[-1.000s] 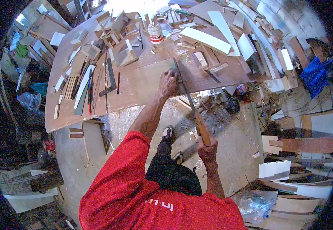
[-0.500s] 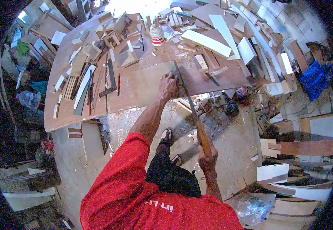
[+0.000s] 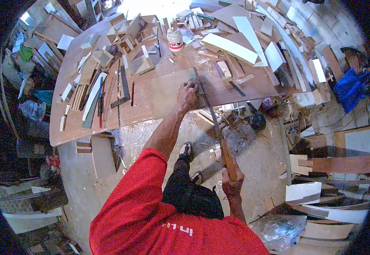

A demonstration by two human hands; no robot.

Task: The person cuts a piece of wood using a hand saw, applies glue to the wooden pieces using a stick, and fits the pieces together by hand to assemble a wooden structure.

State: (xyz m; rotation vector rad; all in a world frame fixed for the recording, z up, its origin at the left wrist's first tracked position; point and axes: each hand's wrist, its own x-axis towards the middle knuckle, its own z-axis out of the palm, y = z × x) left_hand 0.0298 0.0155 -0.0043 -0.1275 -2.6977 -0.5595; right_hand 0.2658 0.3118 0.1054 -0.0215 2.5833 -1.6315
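On the left of the frame, one pale strip (image 3: 94,97) lies on the worktable (image 3: 142,100); to its right are one dark L-shaped square (image 3: 123,87) and one slim red pencil-like stick (image 3: 132,93). Near the centre is one thin, flat panel (image 3: 165,91), its lower edge close to the table's front edge. It is judged light and fairly stiff, with a smooth face that may slide unless pressed; the flat of a hand near its right border seems the sound place to hold it. One white tub (image 3: 175,40) with a red-marked label stands above the panel. The left hand (image 3: 187,97) rests on the panel's right part with fingers bent; whether they pinch anything cannot be told. Right of it, one handsaw (image 3: 213,119) slants from the panel's right border down past the table's front edge. The blade looks long, narrow and somewhat springy, and the wooden handle, probably the heavier end, is the part to grasp. The right hand (image 3: 232,180), lower right of centre, is closed around that handle's lower portion. Farther right lie one short dark strip (image 3: 237,88) and, at the frame's right, one blue cloth (image 3: 351,89). Surrounding wood offcuts are too many and overlapped to count.
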